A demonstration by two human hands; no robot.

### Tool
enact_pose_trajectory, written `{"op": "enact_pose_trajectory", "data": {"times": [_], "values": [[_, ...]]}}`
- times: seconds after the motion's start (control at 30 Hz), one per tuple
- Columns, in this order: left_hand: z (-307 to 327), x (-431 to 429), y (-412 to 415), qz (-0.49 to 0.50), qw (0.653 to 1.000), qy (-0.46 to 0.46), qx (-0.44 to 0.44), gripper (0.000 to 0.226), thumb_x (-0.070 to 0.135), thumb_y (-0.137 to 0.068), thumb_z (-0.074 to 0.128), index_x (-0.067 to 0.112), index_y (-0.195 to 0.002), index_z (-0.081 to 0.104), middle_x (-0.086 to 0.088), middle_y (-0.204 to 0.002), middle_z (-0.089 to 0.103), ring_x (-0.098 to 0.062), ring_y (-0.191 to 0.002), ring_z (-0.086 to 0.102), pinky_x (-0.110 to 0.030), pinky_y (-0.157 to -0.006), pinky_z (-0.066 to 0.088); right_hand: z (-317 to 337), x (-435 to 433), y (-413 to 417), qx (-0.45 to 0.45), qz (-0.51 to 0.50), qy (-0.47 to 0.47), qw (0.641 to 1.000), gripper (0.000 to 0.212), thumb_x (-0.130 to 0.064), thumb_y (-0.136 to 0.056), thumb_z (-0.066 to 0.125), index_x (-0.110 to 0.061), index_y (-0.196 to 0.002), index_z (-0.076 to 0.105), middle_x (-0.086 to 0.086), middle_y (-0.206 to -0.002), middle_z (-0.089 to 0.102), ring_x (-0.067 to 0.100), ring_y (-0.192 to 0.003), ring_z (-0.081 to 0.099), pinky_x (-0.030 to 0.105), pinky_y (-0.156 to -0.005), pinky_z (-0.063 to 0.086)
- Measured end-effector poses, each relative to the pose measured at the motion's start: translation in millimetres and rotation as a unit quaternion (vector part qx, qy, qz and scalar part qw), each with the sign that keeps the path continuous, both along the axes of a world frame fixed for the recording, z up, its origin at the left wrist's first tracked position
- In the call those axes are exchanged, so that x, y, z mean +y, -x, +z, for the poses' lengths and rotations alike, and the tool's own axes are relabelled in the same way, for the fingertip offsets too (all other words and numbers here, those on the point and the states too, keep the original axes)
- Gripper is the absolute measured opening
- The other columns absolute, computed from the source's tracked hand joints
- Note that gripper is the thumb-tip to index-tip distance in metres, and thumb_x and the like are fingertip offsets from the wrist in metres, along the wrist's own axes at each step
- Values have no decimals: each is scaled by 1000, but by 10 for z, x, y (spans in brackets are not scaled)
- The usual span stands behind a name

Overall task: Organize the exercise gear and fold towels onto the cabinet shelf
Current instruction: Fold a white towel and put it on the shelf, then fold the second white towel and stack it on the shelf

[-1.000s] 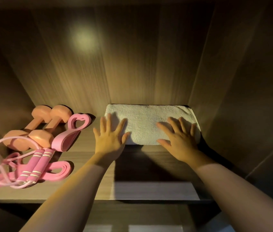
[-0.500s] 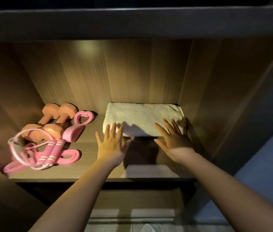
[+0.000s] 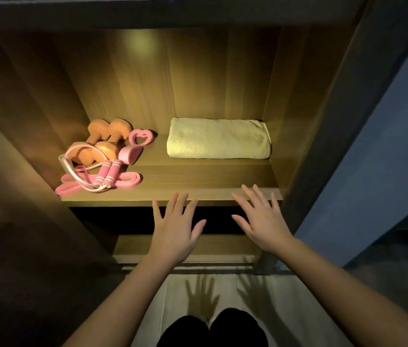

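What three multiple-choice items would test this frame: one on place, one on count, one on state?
1. Where on the wooden cabinet shelf does the folded cream terry towel lie?
A. left front corner
B. right rear, by the side wall
C. hanging off the front edge

2. How many orange dumbbells lie on the shelf?
A. one
B. two
C. four

3. What are the left hand and the right hand doing?
A. both gripping the towel
B. one holding a dumbbell
C. both open, holding nothing

Key:
1 B: the towel sits at the back, against the right wall.
2 B: two lie side by side at the left.
3 C: the fingers are spread straight by the shelf's front edge, with nothing in them.
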State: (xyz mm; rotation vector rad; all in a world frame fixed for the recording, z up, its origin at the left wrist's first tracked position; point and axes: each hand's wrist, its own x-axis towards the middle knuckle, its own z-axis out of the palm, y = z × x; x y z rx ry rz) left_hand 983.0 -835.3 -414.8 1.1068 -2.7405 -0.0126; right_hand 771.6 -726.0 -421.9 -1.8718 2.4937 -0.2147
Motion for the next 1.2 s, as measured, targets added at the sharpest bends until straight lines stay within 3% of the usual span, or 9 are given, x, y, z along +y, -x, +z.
{"op": "enact_pose_trajectory", "data": {"times": [0.23, 0.33, 0.5, 0.73, 0.9, 1.07, 1.2], "values": [[272, -663, 246, -22, 994, -75, -72, 60, 58, -97, 23, 28, -150, 27, -1, -160, 23, -22, -151, 7, -60, -117, 6, 454, -671, 218, -25, 19, -72, 997, 58, -55, -100, 26, -35, -154, 16, 1, -163, 12, 26, -150, 8, 57, -120, 7], [782, -671, 198, -25, 989, -116, -90, 65, 61, -96, 17, 27, -152, 24, -1, -160, 23, -23, -151, 8, -56, -119, 10, 1001, -732, 200, -45, 40, -100, 993, 58, -55, -100, 25, -36, -154, 14, 0, -163, 15, 25, -149, 13, 52, -121, 7], [1795, -424, 100, -48, 980, -169, -97, 61, 58, -99, 24, 28, -152, 24, -1, -160, 24, -20, -150, 9, -52, -120, 9, 1981, -405, 35, -87, 67, -108, 988, 58, -57, -100, 26, -36, -153, 18, -4, -164, 10, 20, -151, 2, 48, -121, 5], [2599, -248, 187, -186, 960, -184, -103, 59, 57, -100, 24, 28, -151, 26, 2, -156, 30, -17, -147, 16, -47, -121, 11, 2538, 497, -112, -157, -47, -87, 983, 59, -60, -98, 22, -38, -153, 20, -8, -163, 15, 15, -151, 6, 41, -120, 6], [2715, 64, 757, -326, 928, -165, -78, 53, 55, -99, 29, 29, -145, 37, 7, -143, 44, -12, -133, 36, -34, -109, 29, 2555, 984, 75, -176, -179, -93, 963, 58, -55, -100, 32, -35, -154, 22, -7, -163, 16, 14, -151, 7, 41, -121, 13], [2700, 471, 1486, -407, 895, -162, -88, 54, 54, -99, 30, 28, -146, 36, 7, -142, 44, -13, -132, 36, -32, -108, 30, 2486, 1451, 501, -183, -277, -92, 939, 58, -51, -101, 35, -32, -154, 23, -4, -162, 19, 14, -150, 11, 40, -121, 9], [2678, 867, 2165, -458, 870, -153, -99, 53, 54, -100, 31, 27, -144, 39, 5, -139, 47, -15, -129, 40, -33, -106, 32, 2388, 1903, 945, -163, -297, -79, 938, 59, -55, -99, 31, -27, -152, 30, 0, -158, 30, 17, -147, 23, 36, -116, 19]]}}
